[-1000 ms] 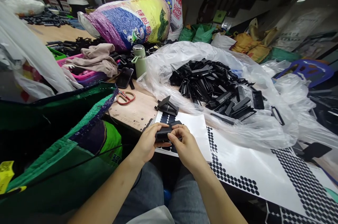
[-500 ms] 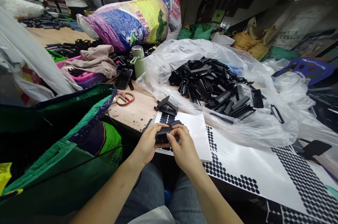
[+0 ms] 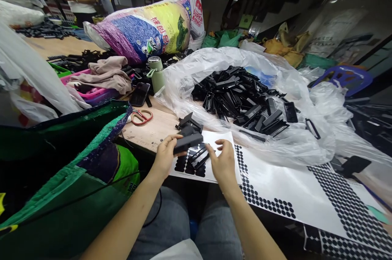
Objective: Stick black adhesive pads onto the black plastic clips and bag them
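Observation:
In the head view my left hand [image 3: 165,154] is closed on the end of a black rectangular plastic piece [image 3: 190,141], held tilted above the sheets. My right hand [image 3: 223,162] is just right of that piece, its thumb and fingers apart; I see nothing in it. Below and between the hands, a second black plastic part [image 3: 198,157] lies on a white sheet [image 3: 228,139] bearing black sticker shapes. Behind the left hand's piece stands a black folding bracket [image 3: 190,120], partly hidden.
A clear plastic bag [image 3: 180,74] spreads around a heap of black plastic parts [image 3: 232,88]. Red-handled scissors [image 3: 142,117], a phone [image 3: 139,94] and a green flask [image 3: 156,74] are at left. Sheets of black dots [image 3: 343,202] extend right. A green sack [image 3: 122,119] hangs open at left.
My hands have moved apart. The black piece, earlier between both hands, is now in the left hand alone, and a black part shows on the sheet below. The view shifted slightly.

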The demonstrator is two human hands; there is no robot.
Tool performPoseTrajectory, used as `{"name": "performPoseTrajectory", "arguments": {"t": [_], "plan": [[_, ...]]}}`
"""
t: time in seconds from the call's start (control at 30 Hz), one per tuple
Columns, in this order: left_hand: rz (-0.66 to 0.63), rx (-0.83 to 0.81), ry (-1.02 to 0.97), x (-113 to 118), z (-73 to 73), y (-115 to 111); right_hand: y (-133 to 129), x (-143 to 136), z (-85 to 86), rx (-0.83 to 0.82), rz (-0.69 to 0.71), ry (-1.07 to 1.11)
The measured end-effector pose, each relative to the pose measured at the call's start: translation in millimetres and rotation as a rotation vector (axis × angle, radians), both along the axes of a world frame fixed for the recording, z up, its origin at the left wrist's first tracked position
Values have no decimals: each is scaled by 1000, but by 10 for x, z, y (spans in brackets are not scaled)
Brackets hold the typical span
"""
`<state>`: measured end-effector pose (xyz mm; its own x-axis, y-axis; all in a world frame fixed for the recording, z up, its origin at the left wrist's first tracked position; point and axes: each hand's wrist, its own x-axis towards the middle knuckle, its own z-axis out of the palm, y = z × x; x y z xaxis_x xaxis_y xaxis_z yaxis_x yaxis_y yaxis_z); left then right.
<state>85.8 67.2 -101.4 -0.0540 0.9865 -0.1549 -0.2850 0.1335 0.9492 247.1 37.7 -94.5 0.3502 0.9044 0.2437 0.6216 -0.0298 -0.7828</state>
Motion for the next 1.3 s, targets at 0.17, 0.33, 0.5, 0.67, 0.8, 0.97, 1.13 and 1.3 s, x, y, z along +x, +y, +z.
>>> {"name": "performPoseTrajectory", "arguments": {"t": [0.17,0.33,0.5,0.67,0.8,0.97,1.13,1.3], "plan": [[86,311,494,-167,-242,326,-15,827,-146,-95,-226,6],[209,463,746,-120,-236,352,-538,1624,-354,-337,-363,-154],[-67,171,307,391,-112,32,-1013,2113,-569,-450,-441,-193],[-952,-165,34,1146,-224,-587,-1240,2289,-540,-403,-468,-249],[-1282,-113,132,1444,-442,-809,-1394,2197,-521,-251,-1,-459],[-1104,-96,247,1454,-550,-563,-1168,2058,-733,-111,245,-467],[-1080,-168,296,1448,-412,-498,-784,2082,-674,-106,212,-332],[-1156,-169,227,1396,-189,-575,-775,2258,-535,-310,-204,-160]]}}
